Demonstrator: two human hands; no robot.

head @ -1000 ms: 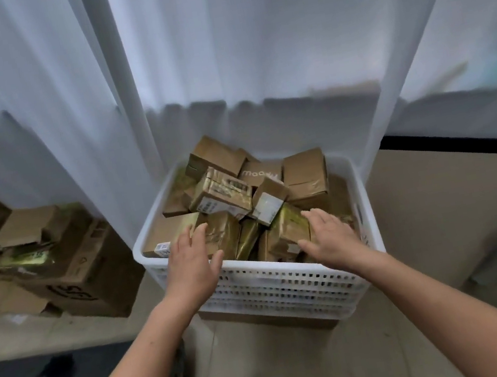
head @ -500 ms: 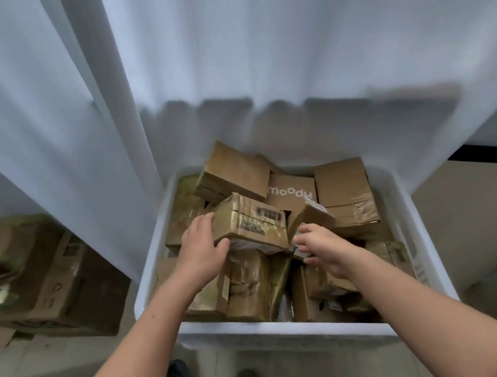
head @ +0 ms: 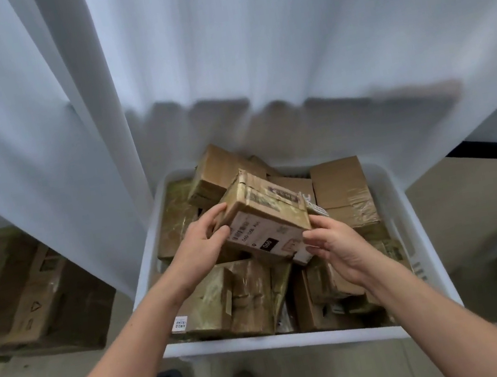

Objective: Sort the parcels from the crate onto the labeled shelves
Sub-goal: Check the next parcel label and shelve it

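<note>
While both hands, left hand (head: 199,246) and right hand (head: 333,244), clasp one parcel (head: 265,218) above the crate (head: 390,193), pick-up is in hand; next: read its label, choose shelf.

a parcel-sorting storeroom: a white crate (head: 425,256) heaped with taped parcels (head: 342,191), flattened cardboard boxes (head: 25,287) beside it.
</note>
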